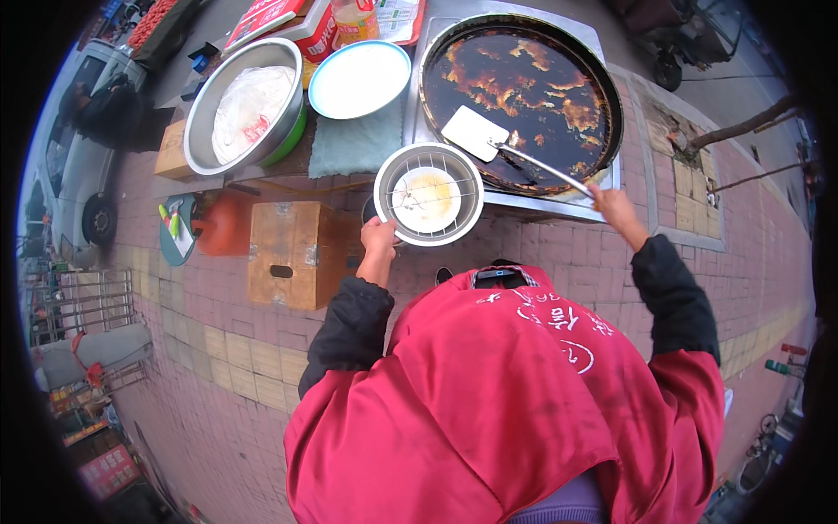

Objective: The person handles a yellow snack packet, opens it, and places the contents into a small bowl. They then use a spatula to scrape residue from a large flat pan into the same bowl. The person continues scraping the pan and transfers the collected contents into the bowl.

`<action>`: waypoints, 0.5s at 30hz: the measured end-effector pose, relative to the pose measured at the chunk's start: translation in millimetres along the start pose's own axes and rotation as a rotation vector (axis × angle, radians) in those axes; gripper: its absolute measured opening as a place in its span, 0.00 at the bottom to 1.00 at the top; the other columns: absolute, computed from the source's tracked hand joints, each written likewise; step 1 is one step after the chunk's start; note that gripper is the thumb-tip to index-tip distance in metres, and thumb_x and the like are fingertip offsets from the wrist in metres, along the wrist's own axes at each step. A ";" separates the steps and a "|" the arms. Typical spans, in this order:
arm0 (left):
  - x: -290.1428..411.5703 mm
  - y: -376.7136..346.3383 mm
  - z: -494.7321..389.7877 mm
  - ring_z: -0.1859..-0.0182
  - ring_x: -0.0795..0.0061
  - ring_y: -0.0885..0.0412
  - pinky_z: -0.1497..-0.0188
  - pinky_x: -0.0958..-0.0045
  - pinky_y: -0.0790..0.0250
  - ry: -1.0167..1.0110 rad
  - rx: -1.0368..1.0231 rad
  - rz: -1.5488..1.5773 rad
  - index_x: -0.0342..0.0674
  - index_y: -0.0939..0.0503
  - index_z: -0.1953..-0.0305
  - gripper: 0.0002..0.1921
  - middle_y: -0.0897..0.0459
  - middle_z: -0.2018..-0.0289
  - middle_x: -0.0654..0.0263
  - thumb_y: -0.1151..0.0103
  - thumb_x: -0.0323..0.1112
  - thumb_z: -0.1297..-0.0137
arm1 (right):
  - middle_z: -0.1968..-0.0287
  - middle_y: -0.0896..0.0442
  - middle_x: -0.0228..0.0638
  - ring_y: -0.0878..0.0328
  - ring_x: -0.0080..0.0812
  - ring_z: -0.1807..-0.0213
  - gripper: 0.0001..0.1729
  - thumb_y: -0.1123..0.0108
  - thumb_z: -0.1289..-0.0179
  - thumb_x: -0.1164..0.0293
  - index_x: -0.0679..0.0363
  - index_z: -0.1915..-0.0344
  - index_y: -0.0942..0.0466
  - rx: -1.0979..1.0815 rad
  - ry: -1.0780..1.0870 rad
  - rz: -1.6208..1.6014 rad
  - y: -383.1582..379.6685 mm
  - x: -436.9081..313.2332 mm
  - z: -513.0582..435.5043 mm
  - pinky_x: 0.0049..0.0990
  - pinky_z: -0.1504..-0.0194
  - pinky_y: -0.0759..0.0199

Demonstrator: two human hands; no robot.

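Observation:
My left hand (380, 243) grips the near left rim of a round metal bowl (429, 237). A wire rack (452, 194) spans the bowl, and its pale bottom below bears a yellowish stain and dark bits. In my right hand (619, 211) is the handle of a metal spatula (543, 168). The spatula's broad flat blade lies at the near left edge of a large round griddle pan (517, 85), just beyond the bowl; whether it touches the pan I cannot tell. Dark oil and browned, crusty residue cover the pan's floor.
Left of the pan are a blue-rimmed round white tray (360, 78), a grey-green cloth (357, 141) and a metal basin (196, 141) holding a white plastic bag. A wooden box (285, 252) and an orange stool (226, 226) stand below. A person (111, 111) is farther left.

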State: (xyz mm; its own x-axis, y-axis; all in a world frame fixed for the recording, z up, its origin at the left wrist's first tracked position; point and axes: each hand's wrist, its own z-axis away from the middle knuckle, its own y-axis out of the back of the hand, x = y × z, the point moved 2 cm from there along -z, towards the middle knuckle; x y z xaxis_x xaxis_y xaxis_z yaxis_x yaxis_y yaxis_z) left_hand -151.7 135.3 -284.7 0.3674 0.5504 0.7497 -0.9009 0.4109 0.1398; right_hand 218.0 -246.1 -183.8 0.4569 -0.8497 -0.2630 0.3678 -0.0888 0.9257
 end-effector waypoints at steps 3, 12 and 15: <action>1.3 1.0 -1.7 0.69 0.76 0.19 0.72 0.73 0.27 -0.006 -0.024 -0.016 0.35 0.19 0.61 0.09 0.16 0.66 0.66 0.40 0.22 0.45 | 0.74 0.17 0.47 0.18 0.52 0.65 0.38 0.58 0.31 0.38 0.58 0.73 0.14 0.066 -0.013 -0.049 -37.6 -10.1 6.6 0.46 0.59 0.26; -2.4 1.2 -3.9 0.68 0.77 0.20 0.70 0.72 0.26 -0.018 -0.025 -0.031 0.37 0.19 0.63 0.07 0.17 0.67 0.68 0.40 0.24 0.44 | 0.75 0.16 0.43 0.18 0.48 0.70 0.34 0.52 0.35 0.37 0.56 0.73 0.15 0.155 -0.070 -0.019 30.3 -21.2 43.5 0.42 0.67 0.27; -6.4 -0.6 -6.2 0.70 0.77 0.21 0.72 0.73 0.28 -0.019 -0.030 -0.001 0.37 0.19 0.64 0.06 0.17 0.69 0.68 0.40 0.24 0.44 | 0.79 0.18 0.38 0.20 0.45 0.76 0.31 0.45 0.38 0.39 0.56 0.77 0.19 0.238 0.061 0.091 64.1 -35.0 64.5 0.39 0.74 0.29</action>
State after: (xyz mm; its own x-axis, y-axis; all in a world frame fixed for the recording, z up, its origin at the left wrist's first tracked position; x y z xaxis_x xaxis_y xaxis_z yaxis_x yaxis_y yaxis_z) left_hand -152.0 136.0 -293.6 0.3635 0.5364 0.7617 -0.8931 0.4332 0.1211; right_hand 173.3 -255.6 -97.7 0.5305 -0.8273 -0.1848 0.1256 -0.1389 0.9823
